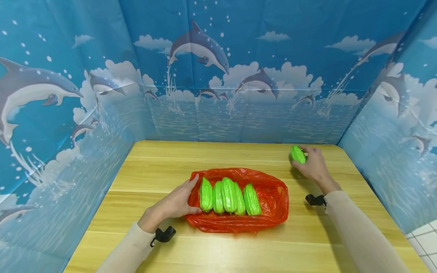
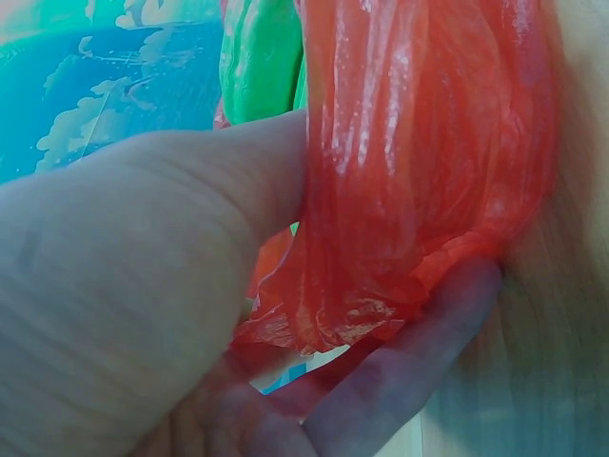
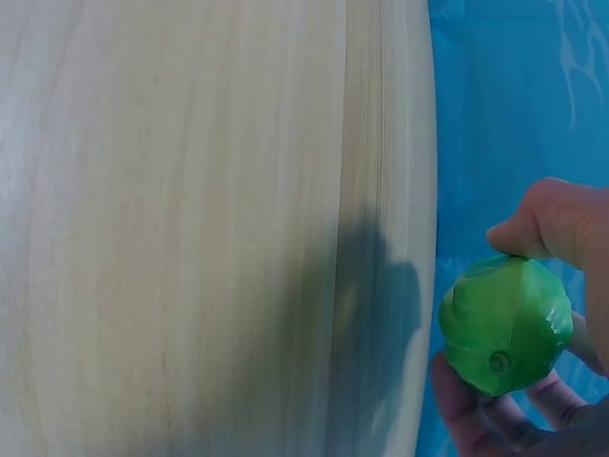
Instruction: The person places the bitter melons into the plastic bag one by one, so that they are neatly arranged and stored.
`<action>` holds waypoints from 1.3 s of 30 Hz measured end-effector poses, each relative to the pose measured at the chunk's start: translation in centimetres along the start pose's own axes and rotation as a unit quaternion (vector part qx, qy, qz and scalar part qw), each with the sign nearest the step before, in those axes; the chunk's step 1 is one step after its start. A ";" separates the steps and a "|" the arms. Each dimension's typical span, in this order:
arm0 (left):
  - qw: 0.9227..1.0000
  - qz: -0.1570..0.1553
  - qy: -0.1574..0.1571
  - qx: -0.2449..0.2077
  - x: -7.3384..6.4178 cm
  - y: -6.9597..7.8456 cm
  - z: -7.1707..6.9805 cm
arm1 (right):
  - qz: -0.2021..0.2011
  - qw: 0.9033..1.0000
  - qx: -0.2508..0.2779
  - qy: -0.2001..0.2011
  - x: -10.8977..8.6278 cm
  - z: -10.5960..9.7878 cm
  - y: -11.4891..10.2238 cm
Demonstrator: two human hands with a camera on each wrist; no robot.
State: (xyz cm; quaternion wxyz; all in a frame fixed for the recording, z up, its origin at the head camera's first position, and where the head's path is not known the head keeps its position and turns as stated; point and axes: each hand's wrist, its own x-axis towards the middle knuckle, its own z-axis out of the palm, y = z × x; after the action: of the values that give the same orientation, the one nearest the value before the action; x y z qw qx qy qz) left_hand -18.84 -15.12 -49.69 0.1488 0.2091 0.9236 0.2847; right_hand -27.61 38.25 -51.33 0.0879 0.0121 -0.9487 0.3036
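A red plastic bag (image 1: pixel 273 206) lies spread open at the middle of the table, its rim folded outward. Several glossy, ridged bright green bitter melons (image 1: pixel 229 195) lie side by side in it. My left hand (image 1: pixel 177 199) holds the bag's left end; in the left wrist view the thumb goes behind the red plastic (image 2: pixel 409 124) and the fingers curl beneath it. Over the back right of the table, my right hand (image 1: pixel 314 165) grips another bitter melon (image 1: pixel 298 154) between thumb and fingers. The right wrist view shows that melon (image 3: pixel 504 324) end-on, with a small stem nub.
The wooden table (image 1: pixel 153 159) has rounded back corners. Blue curtains (image 1: pixel 211 113) printed with dolphins stand behind it and on both sides. Black wrist cameras (image 1: pixel 165 234) are strapped on both arms. White floor tiles (image 1: pixel 425 240) show at the lower right.
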 end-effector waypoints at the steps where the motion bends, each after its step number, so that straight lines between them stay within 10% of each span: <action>1: 1.000 -0.001 -0.001 0.001 0.0 0.0 0.0 | -0.001 1.000 0.000 -0.001 0.0 0.0 -0.1; 39: 1.000 0.003 -0.002 -0.010 0.1 -0.2 0.1 | -0.034 0.999 0.007 -0.013 -1.7 -0.9 -4.6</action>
State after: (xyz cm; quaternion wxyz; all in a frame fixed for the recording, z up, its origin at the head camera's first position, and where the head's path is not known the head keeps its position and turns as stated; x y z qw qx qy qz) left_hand -18.97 -15.18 -49.86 0.1516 0.2111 0.9199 0.2938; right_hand -25.46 34.92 -48.25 0.0854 0.0486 -0.9468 0.3065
